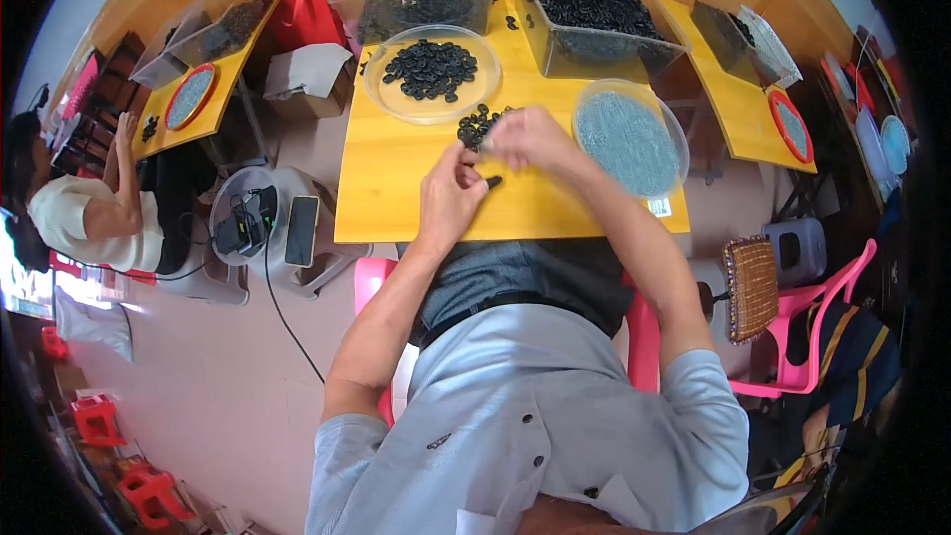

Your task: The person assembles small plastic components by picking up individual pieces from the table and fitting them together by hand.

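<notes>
Near hands (451, 196), black piece (493, 181) slants right-forward.

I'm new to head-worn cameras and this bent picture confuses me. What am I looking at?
There is no robot here, just a person's two bare hands. The single picture comes from a wide fisheye camera on that person's head, looking down, so straight edges curve near the rim.

On the yellow table, a clear round tray holds black oval pieces. Another round tray, to the right, holds many tiny grey-blue pieces. Two clear bins of black pieces stand behind.

The left hand and blurred right hand meet beside a small black pile. A dark piece shows at the left thumb; whether it is gripped is unclear.
</notes>
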The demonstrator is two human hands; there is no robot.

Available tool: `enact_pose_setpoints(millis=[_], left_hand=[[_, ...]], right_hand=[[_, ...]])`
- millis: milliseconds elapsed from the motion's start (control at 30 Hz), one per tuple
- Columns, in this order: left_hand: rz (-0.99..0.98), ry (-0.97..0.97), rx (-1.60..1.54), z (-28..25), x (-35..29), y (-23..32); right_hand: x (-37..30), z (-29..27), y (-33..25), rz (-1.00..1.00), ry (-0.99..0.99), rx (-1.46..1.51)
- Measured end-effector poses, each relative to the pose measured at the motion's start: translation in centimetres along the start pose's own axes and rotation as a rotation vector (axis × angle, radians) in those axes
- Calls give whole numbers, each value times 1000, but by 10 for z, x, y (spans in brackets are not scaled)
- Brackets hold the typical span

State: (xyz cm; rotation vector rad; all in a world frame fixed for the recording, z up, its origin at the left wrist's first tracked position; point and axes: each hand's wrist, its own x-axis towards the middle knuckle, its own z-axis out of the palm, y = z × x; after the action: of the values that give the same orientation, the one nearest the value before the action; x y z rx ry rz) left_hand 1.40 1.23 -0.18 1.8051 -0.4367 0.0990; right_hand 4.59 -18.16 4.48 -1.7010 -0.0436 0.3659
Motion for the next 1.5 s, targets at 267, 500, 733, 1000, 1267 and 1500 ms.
enact_pose_setpoints(millis=[267, 500, 733, 1000, 1267, 1500], left_hand=[[-165, 367, -456, -16, 6, -18], [-203, 282, -393, 1, 14, -20], [-244, 284, -303, -19, 8, -30], [-192, 216, -330, 3, 13, -20], [-180, 218, -258, -7, 5, -17], [-136, 225, -238, -6, 7, -16]], right_hand=[[-96, 53, -111, -970, 313, -626], [-232, 75, -158, -1507, -272, -674], [-215, 69, -178, -973, -691, -188], [-233, 50, -138, -1489, -259, -270], [-73, 19, -17, -623, 405, -837], [-35, 6, 35, -454, 421, -940]])
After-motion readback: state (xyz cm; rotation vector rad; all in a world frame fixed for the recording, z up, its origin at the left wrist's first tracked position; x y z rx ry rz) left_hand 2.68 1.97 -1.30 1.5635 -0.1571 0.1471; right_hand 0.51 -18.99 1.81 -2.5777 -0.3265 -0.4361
